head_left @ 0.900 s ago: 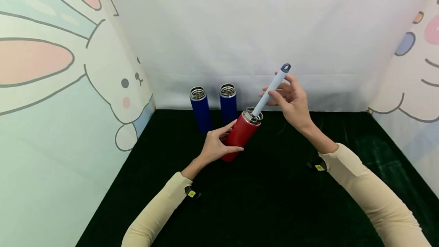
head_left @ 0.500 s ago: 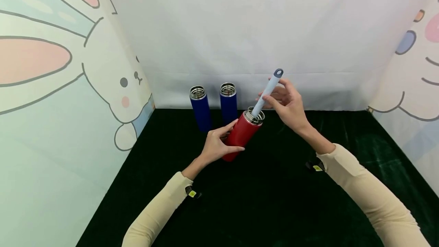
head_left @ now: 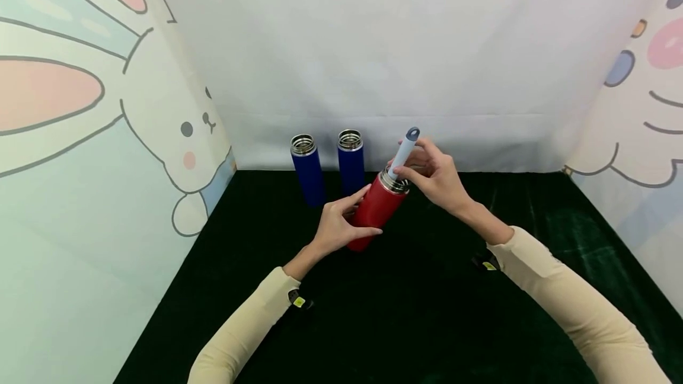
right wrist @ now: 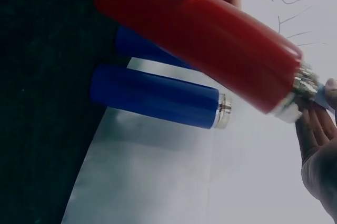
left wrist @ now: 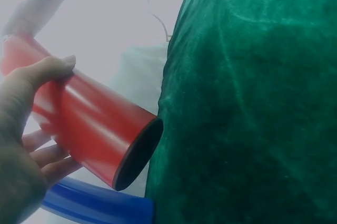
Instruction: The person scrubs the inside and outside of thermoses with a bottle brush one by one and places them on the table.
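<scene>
Fingers of the right hand (head_left: 439, 179) pinch the stick (head_left: 404, 152), which slants down into the red bottle (head_left: 376, 209). Those of the left hand (head_left: 337, 227) grip the bottle, tipped right.

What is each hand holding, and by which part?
Left hand: the red bottle, round its body. Right hand: the pale blue stick, by its shaft below the loop.

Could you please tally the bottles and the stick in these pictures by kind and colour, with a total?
Red bottle: 1, held in the left hand
Blue bottles: 2, both standing
Pale blue stick: 1, pinched by the right hand
Total: 4
</scene>
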`<act>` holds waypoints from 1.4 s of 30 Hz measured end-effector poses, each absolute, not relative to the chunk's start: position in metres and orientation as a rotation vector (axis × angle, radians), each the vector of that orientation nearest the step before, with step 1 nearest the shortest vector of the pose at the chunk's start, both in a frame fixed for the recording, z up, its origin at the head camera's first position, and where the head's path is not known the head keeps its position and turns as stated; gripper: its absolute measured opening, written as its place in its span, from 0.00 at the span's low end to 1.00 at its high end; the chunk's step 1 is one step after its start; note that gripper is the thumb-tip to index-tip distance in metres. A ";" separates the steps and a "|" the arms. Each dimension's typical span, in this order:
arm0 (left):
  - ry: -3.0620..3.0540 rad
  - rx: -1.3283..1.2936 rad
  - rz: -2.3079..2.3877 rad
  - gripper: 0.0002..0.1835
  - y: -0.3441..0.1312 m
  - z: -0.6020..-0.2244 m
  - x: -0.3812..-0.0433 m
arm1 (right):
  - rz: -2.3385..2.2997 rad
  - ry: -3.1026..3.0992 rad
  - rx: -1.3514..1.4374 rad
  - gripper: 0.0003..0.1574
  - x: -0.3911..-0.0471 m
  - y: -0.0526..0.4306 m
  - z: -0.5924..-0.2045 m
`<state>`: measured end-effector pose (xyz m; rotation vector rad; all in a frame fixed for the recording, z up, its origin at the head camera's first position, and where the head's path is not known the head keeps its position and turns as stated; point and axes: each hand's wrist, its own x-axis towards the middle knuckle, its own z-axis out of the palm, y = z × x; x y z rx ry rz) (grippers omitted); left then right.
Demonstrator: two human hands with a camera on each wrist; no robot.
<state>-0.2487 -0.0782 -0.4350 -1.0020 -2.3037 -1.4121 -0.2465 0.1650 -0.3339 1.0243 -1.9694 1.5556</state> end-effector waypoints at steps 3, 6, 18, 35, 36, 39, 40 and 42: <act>-2.288 -1.005 -1.420 0.49 -0.077 -0.431 -0.249 | 1.501 -1.988 1.022 0.36 -0.246 0.166 -0.333; -2.300 -0.993 -1.433 0.50 -0.076 -0.430 -0.248 | 1.506 -1.975 1.035 0.37 -0.246 0.166 -0.332; -2.373 -0.930 -1.330 0.49 -0.083 -0.436 -0.255 | 1.692 -1.874 1.067 0.38 -0.240 0.170 -0.327; -2.392 -0.924 -1.271 0.49 -0.087 -0.436 -0.247 | 1.928 -1.460 0.901 0.30 -0.245 0.183 -0.316; -2.391 -0.924 -1.274 0.49 -0.086 -0.436 -0.246 | 1.938 -1.466 0.903 0.30 -0.245 0.182 -0.317; -2.388 -0.921 -1.286 0.49 -0.084 -0.436 -0.243 | 1.925 -1.536 0.914 0.31 -0.245 0.179 -0.323; -2.384 -0.919 -1.297 0.49 -0.083 -0.436 -0.243 | 1.907 -1.574 0.924 0.32 -0.245 0.178 -0.326; -2.375 -0.911 -1.322 0.49 -0.081 -0.436 -0.242 | 1.849 -1.656 0.949 0.35 -0.244 0.175 -0.330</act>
